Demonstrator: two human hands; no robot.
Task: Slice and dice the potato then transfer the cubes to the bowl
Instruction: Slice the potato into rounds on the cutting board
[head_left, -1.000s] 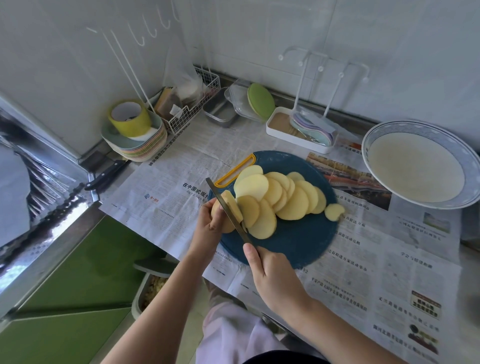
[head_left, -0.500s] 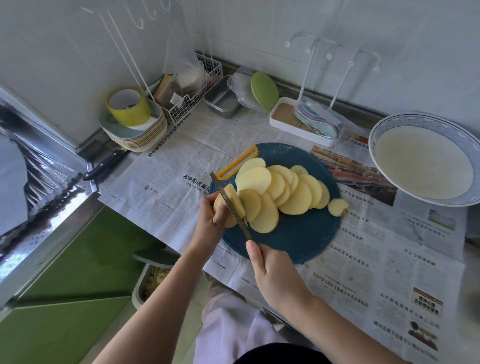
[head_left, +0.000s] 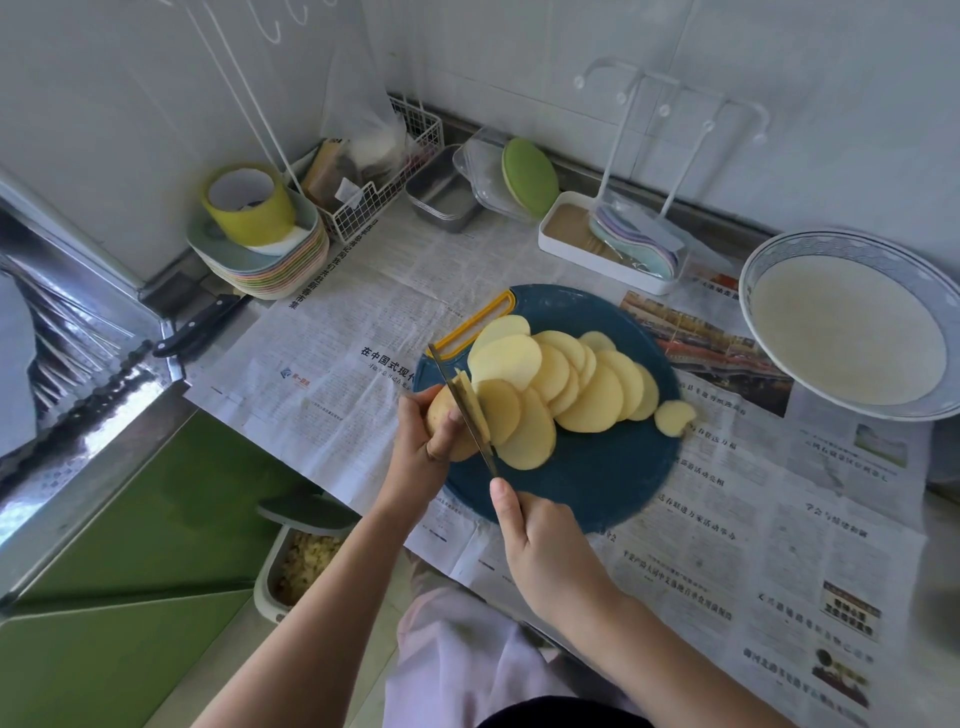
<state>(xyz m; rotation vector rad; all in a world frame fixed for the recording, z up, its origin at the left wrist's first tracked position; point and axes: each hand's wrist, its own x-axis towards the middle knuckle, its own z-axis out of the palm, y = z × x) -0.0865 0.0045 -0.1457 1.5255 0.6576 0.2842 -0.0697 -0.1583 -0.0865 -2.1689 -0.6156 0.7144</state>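
Little has changed: one new slice (head_left: 475, 410) is coming off.
The knife (head_left: 451, 387) stays in the same cut at the left edge of the cutting board (head_left: 587, 483), and the new slice leans on its blade. The left hand (head_left: 421, 457) pinches the potato end (head_left: 439, 410) with curled fingers. The right hand (head_left: 540, 545), at the board's near edge, has its fingers wrapped round the handle, one stretched toward the blade. The slices (head_left: 571, 384) lie fanned across the board. I judge slicing almost finished and dicing not yet begun; the bowl (head_left: 852, 332), right of the board, holds no cubes.
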